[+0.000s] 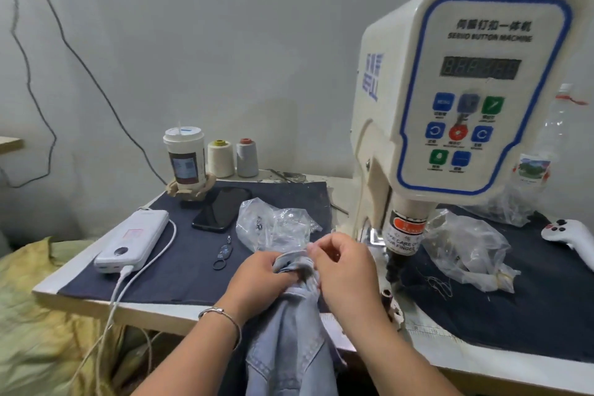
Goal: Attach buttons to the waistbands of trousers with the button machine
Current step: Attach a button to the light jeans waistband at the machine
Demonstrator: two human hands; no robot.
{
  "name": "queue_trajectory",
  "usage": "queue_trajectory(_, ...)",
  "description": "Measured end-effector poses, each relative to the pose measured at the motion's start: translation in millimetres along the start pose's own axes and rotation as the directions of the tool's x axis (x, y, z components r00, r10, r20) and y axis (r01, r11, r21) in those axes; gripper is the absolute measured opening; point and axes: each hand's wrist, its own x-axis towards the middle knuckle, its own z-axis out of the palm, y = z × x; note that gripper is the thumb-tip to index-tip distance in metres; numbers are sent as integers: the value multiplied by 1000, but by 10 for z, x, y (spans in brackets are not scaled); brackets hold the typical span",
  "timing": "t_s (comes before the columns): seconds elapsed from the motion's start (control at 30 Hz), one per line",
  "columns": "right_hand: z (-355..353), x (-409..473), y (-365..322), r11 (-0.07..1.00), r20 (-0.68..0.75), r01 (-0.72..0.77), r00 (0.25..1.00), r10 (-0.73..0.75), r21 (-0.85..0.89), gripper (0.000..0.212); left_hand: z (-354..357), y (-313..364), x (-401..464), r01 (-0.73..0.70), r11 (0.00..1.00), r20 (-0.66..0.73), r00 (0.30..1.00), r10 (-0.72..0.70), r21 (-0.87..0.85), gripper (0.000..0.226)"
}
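Your left hand (263, 273) and right hand (345, 267) both pinch the bunched waistband of the light-blue denim trousers (289, 337) at the table edge, just left of the cream button machine (456, 100). Crinkled clear plastic bag (273, 222) behind.

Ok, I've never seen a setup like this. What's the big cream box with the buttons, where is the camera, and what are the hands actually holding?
The single view comes from a camera on the person's head, looking forward and down. The cream box is the button machine, with a control panel on its face and its press head pointing down at the table. Both hands grip the waistband end of light blue denim trousers: the left hand bunches the fabric, the right hand pinches its top edge, just left of the press head. On the dark mat lie a white power bank with its cable, a black phone, a clear plastic bag, a cup and two thread cones.
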Motion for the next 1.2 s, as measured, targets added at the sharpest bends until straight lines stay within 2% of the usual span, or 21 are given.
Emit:
queue_trajectory(0.03, 42, 105, 5, 993, -13, 38, 999, -40, -112, 12, -6, -11, 7, -8, 1000, -1, 1000, 8, 27, 14)
queue_trajectory(0.1, 149, 314, 1, 938, 34, 116, 993, -112, -326, 19, -15, -17, 11, -16, 998, 0, 1000, 16, 54, 15)
queue_trajectory(0.17, 289, 506, -21, 859, 169, 201, 976, -135, -471, 25, -6, -28, 15, -11, 998, -12, 1000, 12, 59, 15)
queue_trajectory(0.23, 447, 667, -76, 797, 300, 276, 946, -125, -537, 29, 0, -21, 13, -1, 998, -13, 1000, 2, 60, 12)
queue_trajectory(0.33, 669, 898, -167, 680, 454, 363, 890, -50, -637, 37, 15, -25, 16, 28, 999, -14, 1000, -28, 37, 12)
queue_trajectory(0.4, 801, 1030, -191, 609, 526, 384, 848, 66, -694, 42, 25, -40, 15, 27, 998, -20, 999, -26, 55, 20)
queue_trajectory(0.43, 863, 1086, -187, 577, 543, 385, 830, 125, -720, 42, 28, -50, 22, 21, 997, -22, 1000, -20, 72, 16)
queue_trajectory(0.47, 928, 1136, -173, 546, 552, 386, 816, 174, -743, 42, 27, -53, 26, 21, 996, -21, 1000, -19, 87, 9)
queue_trajectory(0.57, 1088, 1255, -97, 482, 522, 372, 823, 224, -793, 46, 26, -67, 41, 18, 996, -21, 1000, -17, 85, 16)
queue_trajectory(0.67, 1163, 1342, -19, 472, 420, 310, 896, 144, -825, 44, 45, -96, 62, 3, 997, -35, 999, 0, 79, 13)
queue_trajectory(0.8, 1214, 1419, 36, 400, 354, 297, 932, 74, -867, 45, 62, -122, 82, -1, 997, -40, 999, 4, 80, 14)
queue_trajectory(1.07, 1296, 1458, 132, 472, 381, 314, 923, 52, -824, 41, 60, -114, 76, 14, 999, -35, 999, -12, 51, 26)
queue_trajectory(1.2, 1325, 1474, 166, 494, 405, 330, 913, 50, -805, 38, 72, -139, 75, 13, 998, -51, 999, -10, 60, 23)
